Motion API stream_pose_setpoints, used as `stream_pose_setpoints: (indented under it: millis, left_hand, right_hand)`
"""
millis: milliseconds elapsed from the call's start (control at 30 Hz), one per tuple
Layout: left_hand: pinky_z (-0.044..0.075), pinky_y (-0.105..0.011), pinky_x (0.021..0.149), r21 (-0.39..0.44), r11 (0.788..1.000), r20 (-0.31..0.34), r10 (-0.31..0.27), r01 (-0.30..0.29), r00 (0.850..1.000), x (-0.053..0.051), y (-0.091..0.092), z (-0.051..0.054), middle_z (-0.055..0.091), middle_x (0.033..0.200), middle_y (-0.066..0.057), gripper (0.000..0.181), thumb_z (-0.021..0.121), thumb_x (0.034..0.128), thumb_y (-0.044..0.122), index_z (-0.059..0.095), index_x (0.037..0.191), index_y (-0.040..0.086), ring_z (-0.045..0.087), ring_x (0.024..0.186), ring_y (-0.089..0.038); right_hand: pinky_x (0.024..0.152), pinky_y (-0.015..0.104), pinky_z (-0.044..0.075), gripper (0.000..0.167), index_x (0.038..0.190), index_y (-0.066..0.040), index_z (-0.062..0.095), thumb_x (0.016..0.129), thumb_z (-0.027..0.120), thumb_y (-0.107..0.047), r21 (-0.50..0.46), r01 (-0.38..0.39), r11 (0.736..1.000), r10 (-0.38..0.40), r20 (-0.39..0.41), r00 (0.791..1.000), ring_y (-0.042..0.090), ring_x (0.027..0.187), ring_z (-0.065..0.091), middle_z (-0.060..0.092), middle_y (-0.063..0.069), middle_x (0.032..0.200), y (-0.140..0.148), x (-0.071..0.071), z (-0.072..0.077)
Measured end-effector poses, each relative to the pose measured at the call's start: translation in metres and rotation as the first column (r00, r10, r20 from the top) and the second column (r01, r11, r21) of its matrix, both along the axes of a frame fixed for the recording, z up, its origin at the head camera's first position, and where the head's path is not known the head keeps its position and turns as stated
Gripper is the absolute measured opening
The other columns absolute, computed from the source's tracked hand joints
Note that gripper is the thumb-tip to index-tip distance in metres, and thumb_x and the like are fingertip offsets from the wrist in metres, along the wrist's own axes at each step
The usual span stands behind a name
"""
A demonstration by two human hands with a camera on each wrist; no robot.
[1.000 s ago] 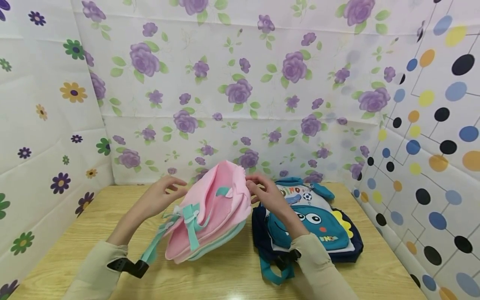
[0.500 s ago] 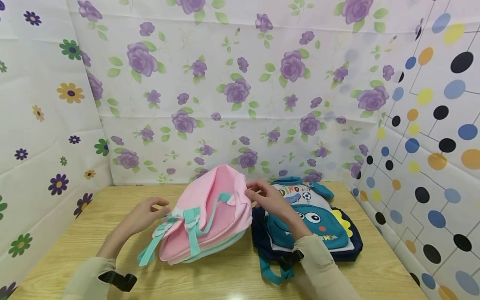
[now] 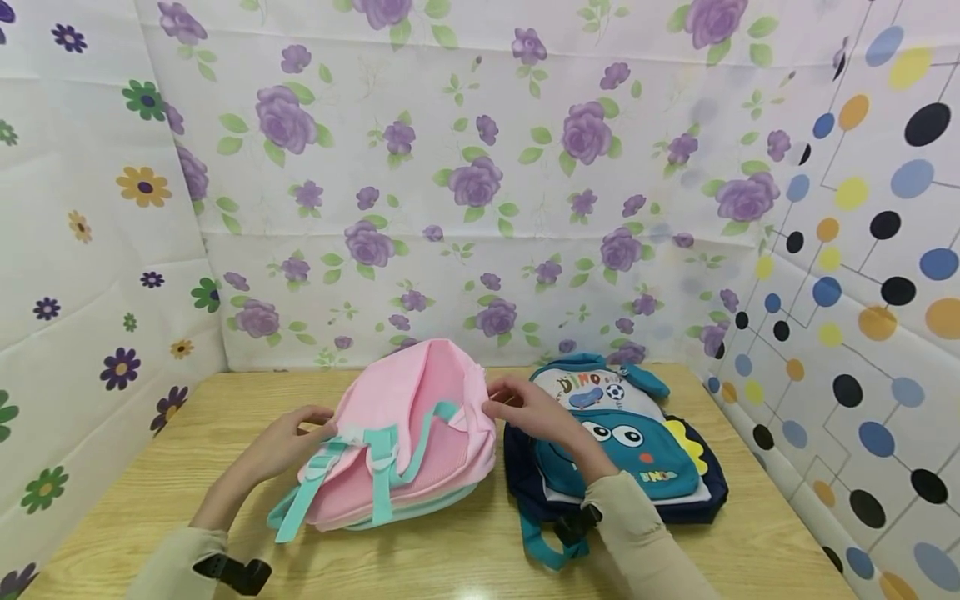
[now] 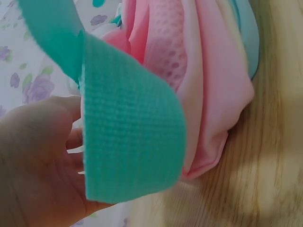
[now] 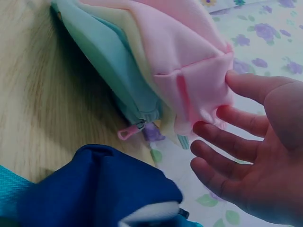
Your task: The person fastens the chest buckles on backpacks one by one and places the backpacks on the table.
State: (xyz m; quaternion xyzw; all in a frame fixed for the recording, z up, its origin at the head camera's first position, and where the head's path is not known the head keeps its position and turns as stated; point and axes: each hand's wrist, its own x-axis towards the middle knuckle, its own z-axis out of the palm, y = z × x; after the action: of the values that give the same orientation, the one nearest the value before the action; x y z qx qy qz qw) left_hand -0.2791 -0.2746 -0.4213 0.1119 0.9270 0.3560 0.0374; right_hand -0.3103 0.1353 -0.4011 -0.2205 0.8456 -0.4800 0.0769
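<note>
The right hand (image 3: 534, 408) had its fingers loosely spread, with the thumb and fingertips only lightly against the edge of the pink bag (image 3: 442, 460). The left hand (image 3: 288, 442) was at the bag's other side; a green strap (image 4: 135, 127) hid its fingertips in the left wrist view, so I could not tell whether it gripped anything. The pink bag lay tilted between the 2 hands, low over the table (image 3: 168, 454), with the blue bag (image 3: 648, 446) just beside it. With so light a touch on the right, the soft cloth could well have slipped and let that side sag or fold. The strap looped in front of the left hand, so the fingers might have snagged in it and pulled the bag askew. The zip pull (image 5: 130, 131) hung near the blue bag, and a shift that way risked a bump.
</note>
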Motion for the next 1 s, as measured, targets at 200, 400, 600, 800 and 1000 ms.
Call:
stream_pose_setpoints:
  millis: [200, 400, 600, 800, 1000]
  left_hand:
    - [0.055, -0.042, 0.083, -0.002, 1.0, -0.016, 0.002, -0.002, 1.0, 0.0, -0.005, -0.002, 0.056, 0.136, -0.024, 0.056, 0.054, 0.1021, 0.041, 0.05, 0.141, 0.001, 0.06, 0.114, -0.038]
    - [0.055, -0.036, 0.079, -0.015, 1.0, -0.006, 0.014, -0.014, 1.0, 0.002, -0.01, 0.0, 0.059, 0.134, -0.022, 0.055, 0.055, 0.1012, 0.042, 0.053, 0.138, 0.001, 0.062, 0.112, -0.035]
    - [0.052, -0.032, 0.075, -0.038, 0.999, -0.006, 0.015, -0.015, 1.0, 0.005, -0.015, 0.002, 0.061, 0.13, -0.021, 0.055, 0.056, 0.1008, 0.042, 0.055, 0.135, 0.0, 0.063, 0.107, -0.029]
    - [0.052, -0.032, 0.073, -0.059, 0.998, -0.011, 0.018, -0.018, 1.0, 0.007, -0.019, 0.003, 0.062, 0.127, -0.02, 0.053, 0.056, 0.1008, 0.041, 0.056, 0.133, -0.002, 0.064, 0.1, -0.024]
    - [0.052, -0.033, 0.074, -0.079, 0.997, -0.025, 0.011, -0.013, 1.0, 0.006, -0.022, 0.003, 0.064, 0.124, -0.019, 0.053, 0.058, 0.1001, 0.04, 0.057, 0.132, -0.002, 0.064, 0.098, -0.021]
  right_hand:
    - [0.089, 0.037, 0.053, 0.033, 0.121, -0.017, 0.063, 0.096, 0.063, -0.039, 0.052, -0.035, 0.998, 0.035, -0.006, 0.999, 0.018, 0.103, 0.063, 0.066, 0.004, 0.116, -0.004, 0.001, -0.006]
    - [0.083, 0.034, 0.054, 0.031, 0.119, -0.016, 0.064, 0.097, 0.063, -0.038, 0.097, -0.076, 0.992, 0.079, -0.027, 0.997, 0.017, 0.102, 0.063, 0.066, 0.003, 0.113, -0.01, -0.001, -0.015]
    - [0.088, 0.035, 0.052, 0.028, 0.117, -0.018, 0.063, 0.097, 0.063, -0.037, 0.166, -0.076, 0.983, 0.081, -0.022, 0.996, 0.015, 0.102, 0.062, 0.066, 0.0, 0.11, -0.019, 0.002, -0.019]
    - [0.086, 0.036, 0.052, 0.028, 0.115, -0.018, 0.063, 0.096, 0.064, -0.037, 0.229, -0.057, 0.972, 0.055, 0.015, 0.998, 0.016, 0.098, 0.061, 0.066, 0.001, 0.108, -0.027, 0.006, -0.018]
    - [0.083, 0.033, 0.052, 0.026, 0.114, -0.016, 0.063, 0.095, 0.064, -0.035, 0.266, -0.046, 0.963, 0.044, 0.012, 0.999, 0.015, 0.094, 0.06, 0.066, 0.002, 0.106, -0.035, 0.007, -0.02]
